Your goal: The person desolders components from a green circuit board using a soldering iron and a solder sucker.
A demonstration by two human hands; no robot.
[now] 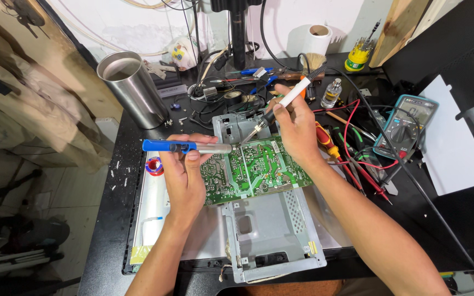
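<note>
Two hands, two tools over a green circuit board

The right hand [297, 129] grips a white-handled soldering iron [287, 100] pen-style, its tip angled down to the circuit board's [253, 170] top edge. The left hand [185, 164] closes around a blue desoldering pump [185, 146], held level, nozzle pointing at the iron's tip. The board lies on a grey metal chassis [272, 233], under both hands' fingers.
</note>
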